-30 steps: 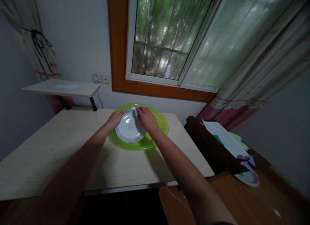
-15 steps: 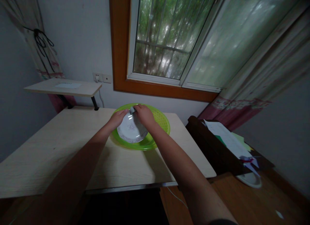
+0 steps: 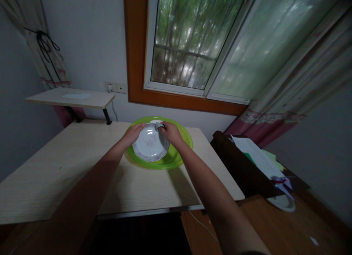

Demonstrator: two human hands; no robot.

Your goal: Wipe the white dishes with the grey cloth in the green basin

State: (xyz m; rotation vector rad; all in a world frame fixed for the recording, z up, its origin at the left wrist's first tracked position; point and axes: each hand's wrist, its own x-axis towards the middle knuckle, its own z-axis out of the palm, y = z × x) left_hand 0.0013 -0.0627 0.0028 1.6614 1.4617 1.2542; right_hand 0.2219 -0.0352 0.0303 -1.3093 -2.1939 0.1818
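A white plate [image 3: 150,145] with a faint floral pattern is tilted toward me over a green plastic basin [image 3: 177,158]. My left hand [image 3: 134,134] grips the plate's upper left rim, thumb on its face. In my right hand [image 3: 171,133] is a small grey cloth [image 3: 158,126], pinched and pressed to the plate's upper right edge. Behind the plate, part of another white dish [image 3: 155,121] shows inside the basin; the rest of it is hidden.
The basin stands on a pale wooden table [image 3: 143,192]. A small raised shelf [image 3: 96,100] with a paper on it is at the back left. Right of the table, papers [image 3: 258,159] lie on a dark piece of furniture [image 3: 233,163]. A window [image 3: 187,39] is behind.
My right hand has slid right with the grey cloth, from the plate's top toward its right edge. More of the plate's face now shows. My left hand keeps its hold.
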